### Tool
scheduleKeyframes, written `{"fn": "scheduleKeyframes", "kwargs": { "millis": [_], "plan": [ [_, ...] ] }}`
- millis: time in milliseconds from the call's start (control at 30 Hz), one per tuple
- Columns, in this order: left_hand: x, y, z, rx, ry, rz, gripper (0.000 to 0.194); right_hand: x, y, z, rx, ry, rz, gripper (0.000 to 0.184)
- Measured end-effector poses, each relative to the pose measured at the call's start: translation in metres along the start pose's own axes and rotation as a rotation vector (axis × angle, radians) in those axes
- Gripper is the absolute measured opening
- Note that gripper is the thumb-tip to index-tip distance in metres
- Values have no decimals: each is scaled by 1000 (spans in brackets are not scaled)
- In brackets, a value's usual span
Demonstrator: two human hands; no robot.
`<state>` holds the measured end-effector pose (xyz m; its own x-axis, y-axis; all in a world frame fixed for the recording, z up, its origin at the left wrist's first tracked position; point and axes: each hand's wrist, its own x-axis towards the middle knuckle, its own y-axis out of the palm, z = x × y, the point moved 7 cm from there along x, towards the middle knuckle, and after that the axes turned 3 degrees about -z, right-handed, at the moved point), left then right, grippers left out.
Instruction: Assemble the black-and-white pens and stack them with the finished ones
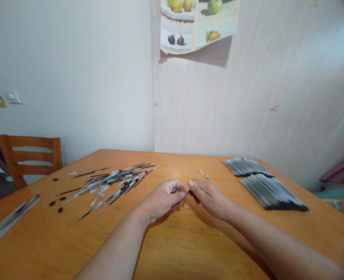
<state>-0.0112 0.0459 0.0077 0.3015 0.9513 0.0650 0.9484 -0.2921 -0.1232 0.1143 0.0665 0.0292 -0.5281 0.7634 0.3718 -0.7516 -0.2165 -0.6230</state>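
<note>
My left hand (163, 198) and my right hand (208, 196) meet at the middle of the wooden table (172, 249), fingers curled. Both pinch a small dark pen part (187, 192) between their fingertips; most of it is hidden by the fingers. A loose heap of pen parts (113, 181) lies to the left of my left hand. A neat row of assembled pens (263, 182) lies to the right of my right hand.
Small black caps (56, 202) dot the table at left, and long clear sleeves (10, 219) lie by the left edge. Two tiny clear pieces (203, 174) sit beyond my hands. A wooden chair (28, 155) stands at far left. Walls close the back.
</note>
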Motion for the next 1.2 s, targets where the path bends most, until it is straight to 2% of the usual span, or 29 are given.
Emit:
{"fn": "scheduleKeyframes", "kwargs": {
  "millis": [67, 233, 367, 567, 800, 900, 1033, 1100, 1200],
  "plan": [
    [0, 0, 1, -7, -8, -1, 25, 0, -3, -1, -52, 7, -28, 41],
    [2, 2, 4, -18, 2, 2, 27, -3, 3, -6, -44, 27, 45, 48],
    [2, 2, 6, -26, -7, -16, 30, -3, 0, -7, -84, 10, -14, 44],
    [3, 1, 4, -11, 16, -28, 30, -2, 5, -8, 8, 25, 19, 49],
    [4, 0, 3, 41, 49, -91, 27, -1, 2, -6, -32, 38, -33, 42],
    [4, 3, 1, 35, 43, -54, 35, 0, -2, -9, -13, 24, -66, 41],
    [4, 7, 11, 72, -58, 44, 53, 0, -11, -11, -45, 16, -118, 41],
    [4, 8, 15, 91, -78, 64, 52, 0, -13, -11, -35, 35, -126, 43],
    [4, 6, 15, 117, -49, 38, 41, 0, -9, -14, 60, 87, -97, 47]
  ]
}}
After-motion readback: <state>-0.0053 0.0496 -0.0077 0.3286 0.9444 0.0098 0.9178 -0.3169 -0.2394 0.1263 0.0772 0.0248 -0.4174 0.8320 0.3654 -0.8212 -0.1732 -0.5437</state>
